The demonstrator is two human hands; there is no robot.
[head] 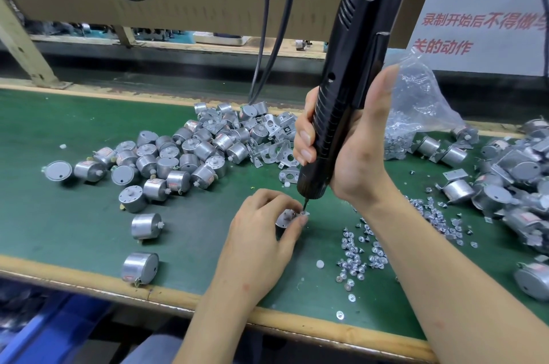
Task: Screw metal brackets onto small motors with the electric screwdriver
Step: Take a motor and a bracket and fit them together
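My left hand (261, 233) grips a small silver motor (284, 219) with a metal bracket on top, holding it down on the green mat (74, 132). My right hand (350, 153) holds the black electric screwdriver (350, 72) upright, fingers wrapped round its ribbed grip. The bit tip (305, 205) touches the bracket's right edge beside my left fingertips. Most of the motor is hidden under my left hand.
A pile of loose motors (178, 156) lies at centre left, with bare brackets (276, 150) behind the screwdriver. Loose screws (356, 253) are scattered to the right of my left hand. A clear plastic bag (416, 105) and several bracketed motors (511, 182) sit at right. Cables (267, 37) hang behind.
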